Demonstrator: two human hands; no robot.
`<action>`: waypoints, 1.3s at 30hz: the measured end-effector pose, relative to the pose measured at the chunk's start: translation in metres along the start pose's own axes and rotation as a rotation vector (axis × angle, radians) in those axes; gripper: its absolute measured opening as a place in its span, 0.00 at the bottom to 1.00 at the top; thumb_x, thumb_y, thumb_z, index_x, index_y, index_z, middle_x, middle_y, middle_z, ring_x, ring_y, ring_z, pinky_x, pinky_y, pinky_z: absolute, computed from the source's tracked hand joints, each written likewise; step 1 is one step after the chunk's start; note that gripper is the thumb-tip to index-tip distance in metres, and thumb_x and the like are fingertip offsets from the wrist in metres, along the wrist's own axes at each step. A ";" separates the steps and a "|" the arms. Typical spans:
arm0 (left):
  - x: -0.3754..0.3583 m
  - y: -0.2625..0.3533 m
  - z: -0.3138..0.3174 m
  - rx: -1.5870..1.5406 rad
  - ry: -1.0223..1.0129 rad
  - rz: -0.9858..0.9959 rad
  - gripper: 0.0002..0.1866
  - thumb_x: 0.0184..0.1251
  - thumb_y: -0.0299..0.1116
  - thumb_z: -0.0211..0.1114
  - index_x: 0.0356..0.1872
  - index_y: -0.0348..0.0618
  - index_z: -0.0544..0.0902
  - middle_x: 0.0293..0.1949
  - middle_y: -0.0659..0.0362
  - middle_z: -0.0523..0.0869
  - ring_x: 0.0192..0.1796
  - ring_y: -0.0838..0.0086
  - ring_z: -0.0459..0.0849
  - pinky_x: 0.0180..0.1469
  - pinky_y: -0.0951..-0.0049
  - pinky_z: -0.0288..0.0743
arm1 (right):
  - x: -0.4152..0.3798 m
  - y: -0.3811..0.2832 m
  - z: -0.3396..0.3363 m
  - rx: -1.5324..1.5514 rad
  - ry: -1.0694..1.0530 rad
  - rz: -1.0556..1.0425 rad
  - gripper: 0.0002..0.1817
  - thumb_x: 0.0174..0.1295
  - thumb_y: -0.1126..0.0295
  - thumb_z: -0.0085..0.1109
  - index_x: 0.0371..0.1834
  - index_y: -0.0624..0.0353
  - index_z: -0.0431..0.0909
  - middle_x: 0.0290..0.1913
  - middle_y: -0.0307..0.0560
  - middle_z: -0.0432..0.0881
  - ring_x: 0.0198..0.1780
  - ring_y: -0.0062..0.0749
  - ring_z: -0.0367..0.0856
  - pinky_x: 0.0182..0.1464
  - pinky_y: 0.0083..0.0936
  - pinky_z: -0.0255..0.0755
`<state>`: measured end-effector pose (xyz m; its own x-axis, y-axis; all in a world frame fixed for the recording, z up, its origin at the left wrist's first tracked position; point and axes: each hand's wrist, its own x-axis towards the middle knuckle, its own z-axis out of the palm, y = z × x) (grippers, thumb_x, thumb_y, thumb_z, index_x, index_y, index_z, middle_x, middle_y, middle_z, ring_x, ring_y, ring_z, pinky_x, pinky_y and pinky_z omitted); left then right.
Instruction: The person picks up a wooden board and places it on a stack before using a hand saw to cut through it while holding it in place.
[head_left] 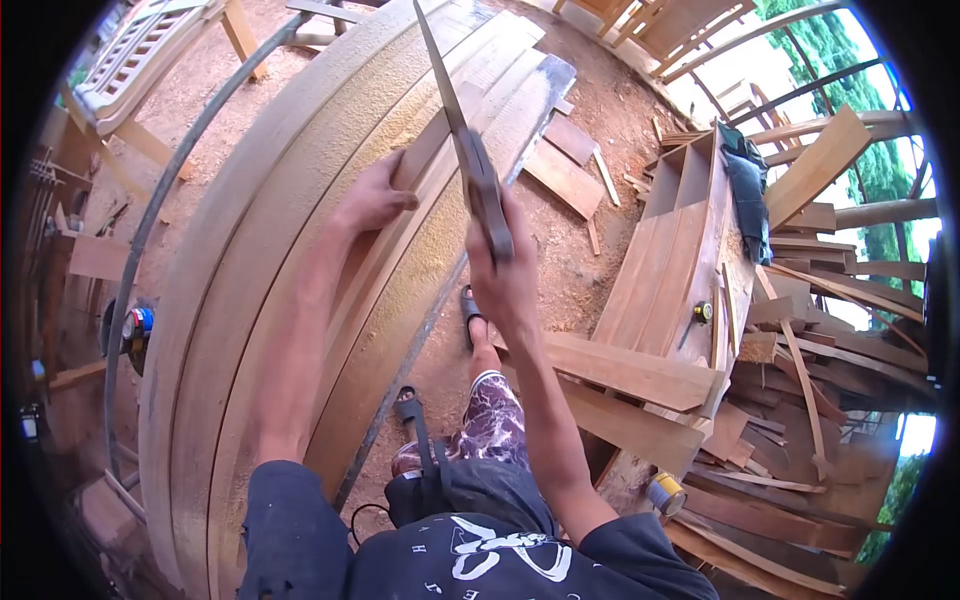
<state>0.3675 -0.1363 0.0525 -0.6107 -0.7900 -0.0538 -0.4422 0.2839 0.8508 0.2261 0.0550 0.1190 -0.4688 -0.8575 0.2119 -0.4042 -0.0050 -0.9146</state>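
Note:
My right hand [505, 275] is closed round the handle of a handsaw [484, 190]. Its long blade points up and away over the far end of the planks. To the left, my left hand [375, 198] grips a narrow wooden board [428, 148], thumb and fingers at its edges. That board lies lengthwise on a bench of long wide planks [260, 260] dusted with sawdust. Near the board, the saw blade overlaps its far end in this view.
A wooden cabinet frame [650, 265] lies at right, with a dark cloth [743, 190] and a tape measure [703, 312] on it. Boards [630, 372] jut out beside my right forearm. Scrap wood [800, 400] is piled far right. A curved metal bar [170, 190] runs along the left.

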 end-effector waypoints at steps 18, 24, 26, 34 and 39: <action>-0.007 0.017 -0.002 0.081 -0.038 -0.052 0.47 0.53 0.32 0.74 0.76 0.29 0.63 0.71 0.39 0.74 0.73 0.54 0.73 0.77 0.66 0.63 | -0.122 0.013 -0.047 -0.104 -0.025 0.004 0.30 0.69 0.76 0.56 0.74 0.66 0.63 0.50 0.53 0.84 0.43 0.29 0.84 0.46 0.26 0.78; 0.008 -0.012 0.004 -0.091 -0.079 -0.038 0.47 0.50 0.30 0.74 0.76 0.33 0.65 0.66 0.41 0.79 0.67 0.57 0.79 0.72 0.67 0.69 | 0.043 -0.046 -0.001 -0.069 -0.080 0.151 0.25 0.73 0.61 0.57 0.71 0.54 0.69 0.39 0.54 0.84 0.39 0.37 0.84 0.44 0.36 0.76; 0.003 0.005 0.004 -0.123 -0.066 -0.117 0.47 0.49 0.29 0.73 0.75 0.34 0.66 0.62 0.43 0.82 0.63 0.58 0.82 0.68 0.67 0.73 | 0.038 -0.052 -0.004 -0.143 -0.092 0.138 0.28 0.73 0.63 0.56 0.75 0.52 0.63 0.34 0.66 0.84 0.37 0.57 0.87 0.40 0.45 0.76; -0.004 0.017 -0.002 -0.024 -0.058 -0.083 0.48 0.52 0.32 0.74 0.76 0.33 0.63 0.65 0.42 0.80 0.66 0.58 0.80 0.72 0.68 0.68 | -0.135 -0.043 -0.071 -0.056 -0.084 0.050 0.36 0.65 0.80 0.58 0.79 0.62 0.60 0.43 0.60 0.86 0.33 0.39 0.87 0.37 0.31 0.80; -0.013 0.035 -0.005 0.109 -0.046 -0.096 0.48 0.53 0.34 0.74 0.76 0.31 0.62 0.68 0.39 0.77 0.69 0.55 0.77 0.75 0.67 0.66 | -0.261 -0.084 -0.130 -0.279 -0.157 0.174 0.35 0.64 0.79 0.57 0.75 0.74 0.60 0.56 0.65 0.85 0.51 0.44 0.90 0.53 0.32 0.81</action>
<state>0.3629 -0.1186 0.0858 -0.5901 -0.7917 -0.1583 -0.5673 0.2671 0.7790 0.2806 0.3465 0.1851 -0.4319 -0.9018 -0.0135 -0.5381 0.2696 -0.7986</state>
